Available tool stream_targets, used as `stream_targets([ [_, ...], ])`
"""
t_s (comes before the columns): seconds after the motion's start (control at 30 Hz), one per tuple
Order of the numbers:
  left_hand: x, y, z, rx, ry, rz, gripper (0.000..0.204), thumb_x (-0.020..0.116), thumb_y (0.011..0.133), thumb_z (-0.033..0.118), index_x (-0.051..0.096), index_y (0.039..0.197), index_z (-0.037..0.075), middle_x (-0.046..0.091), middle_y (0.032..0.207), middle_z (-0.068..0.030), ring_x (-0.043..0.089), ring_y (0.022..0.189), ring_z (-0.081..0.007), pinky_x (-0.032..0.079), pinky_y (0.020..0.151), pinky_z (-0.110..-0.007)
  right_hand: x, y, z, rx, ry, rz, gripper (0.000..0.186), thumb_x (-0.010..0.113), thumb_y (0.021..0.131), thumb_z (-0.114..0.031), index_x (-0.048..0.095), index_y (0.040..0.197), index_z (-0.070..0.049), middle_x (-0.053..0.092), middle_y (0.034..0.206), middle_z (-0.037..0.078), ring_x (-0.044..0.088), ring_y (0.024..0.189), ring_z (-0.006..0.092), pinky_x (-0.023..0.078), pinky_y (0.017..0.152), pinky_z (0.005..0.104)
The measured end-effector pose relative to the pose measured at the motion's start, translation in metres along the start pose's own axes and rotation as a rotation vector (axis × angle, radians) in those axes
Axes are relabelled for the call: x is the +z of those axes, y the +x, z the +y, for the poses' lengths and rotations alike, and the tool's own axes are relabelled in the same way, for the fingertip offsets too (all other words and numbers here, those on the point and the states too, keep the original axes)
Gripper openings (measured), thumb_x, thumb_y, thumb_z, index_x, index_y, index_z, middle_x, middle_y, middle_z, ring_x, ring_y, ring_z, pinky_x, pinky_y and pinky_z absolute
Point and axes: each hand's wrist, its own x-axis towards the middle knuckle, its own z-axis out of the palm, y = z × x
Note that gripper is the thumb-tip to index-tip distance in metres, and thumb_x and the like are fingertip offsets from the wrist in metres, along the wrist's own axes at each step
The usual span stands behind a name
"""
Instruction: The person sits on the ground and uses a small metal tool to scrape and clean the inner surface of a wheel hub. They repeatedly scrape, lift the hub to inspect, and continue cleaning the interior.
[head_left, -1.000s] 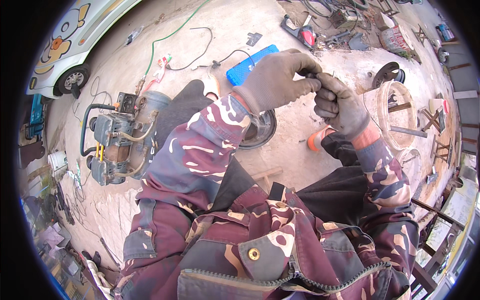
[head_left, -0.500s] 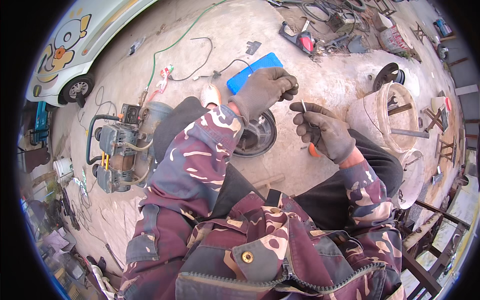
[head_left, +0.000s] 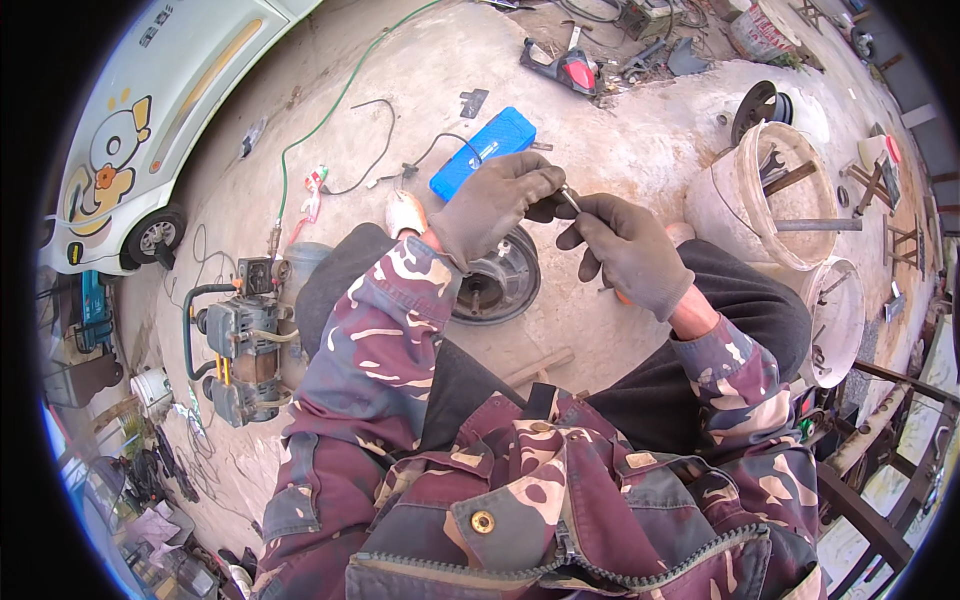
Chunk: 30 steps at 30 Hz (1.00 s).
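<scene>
In grey work gloves, my two hands meet over a round black metal wheel-like part (head_left: pixel 500 285) on the floor. My right hand (head_left: pixel 635 255) is closed on a thin silvery metal rod (head_left: pixel 570 200), which points up to the left. At the rod's upper end, the fingers of my left hand (head_left: pixel 495 205) are pinched together; they hide whatever they hold there. A small orange piece (head_left: pixel 622 297) shows below my right hand, mostly covered.
Beyond my left hand lies a blue case (head_left: pixel 485 152). An air compressor (head_left: pixel 245 340) stands left, with a green hose (head_left: pixel 330 110). At right are a white bucket (head_left: pixel 725 205) holding tools and a second bucket (head_left: pixel 838 320). A white van (head_left: pixel 150 130) is far left.
My hands have come together, and the rod's upper end now meets my left fingertips. My right hand has turned and moved left. The view has shifted slightly.
</scene>
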Motion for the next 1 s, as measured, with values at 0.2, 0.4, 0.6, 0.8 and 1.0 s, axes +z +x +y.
stream_targets([
  [0.2, -0.002, 0.001, -0.002, -0.009, -0.055, -0.019, 0.024, 0.056, 0.110, 0.022, 0.064, 0.116, 0.001, 0.073, 0.109, -0.0080, 0.071, 0.098, -0.0153, 0.057, 0.089, -0.029, 0.000, -0.002, -0.002, -0.022, -0.013, 0.007, 0.039, 0.050, 0.107, -0.023, 0.061, 0.136, 0.001, 0.075, 0.102, 0.007, 0.065, 0.064, 0.0063, 0.047, 0.050, 0.0209],
  [0.4, -0.004, -0.004, 0.000, 0.003, -0.057, -0.004, 0.023, 0.055, 0.109, 0.021, 0.064, 0.115, 0.001, 0.073, 0.108, -0.0082, 0.071, 0.097, -0.0156, 0.057, 0.087, -0.028, 0.002, -0.002, -0.006, -0.032, -0.023, 0.025, 0.038, 0.050, 0.106, -0.020, 0.062, 0.133, 0.004, 0.077, 0.097, 0.009, 0.067, 0.064, 0.0090, 0.051, 0.055, 0.0248],
  [0.6, -0.008, -0.001, -0.003, -0.002, -0.093, -0.028, 0.022, 0.057, 0.108, 0.018, 0.065, 0.114, -0.001, 0.074, 0.107, -0.0085, 0.071, 0.096, -0.0152, 0.057, 0.088, -0.028, 0.000, -0.001, -0.006, -0.007, 0.012, -0.018, 0.037, 0.048, 0.105, -0.019, 0.064, 0.128, 0.006, 0.077, 0.092, 0.008, 0.067, 0.062, 0.0102, 0.052, 0.053, 0.0271],
  [0.8, -0.004, 0.006, -0.014, 0.027, 0.146, 0.080, 0.021, 0.060, 0.107, 0.016, 0.069, 0.112, -0.002, 0.075, 0.106, -0.0083, 0.071, 0.096, -0.0149, 0.056, 0.089, -0.028, 0.002, 0.006, 0.010, -0.178, -0.277, 0.121, 0.030, 0.053, 0.104, -0.019, 0.068, 0.122, 0.001, 0.077, 0.085, 0.014, 0.072, 0.067, 0.0235, 0.055, 0.062, 0.0373],
  [1.0, 0.006, 0.010, -0.030, 0.119, 0.294, 0.221, 0.027, 0.067, 0.103, 0.025, 0.073, 0.102, -0.001, 0.069, 0.083, -0.0016, 0.058, 0.075, -0.0096, 0.049, 0.069, -0.027, 0.003, 0.009, 0.020, -0.384, -0.632, 0.272, 0.026, 0.057, 0.103, -0.021, 0.069, 0.119, -0.003, 0.076, 0.087, 0.017, 0.074, 0.074, 0.0335, 0.056, 0.071, 0.0437],
])
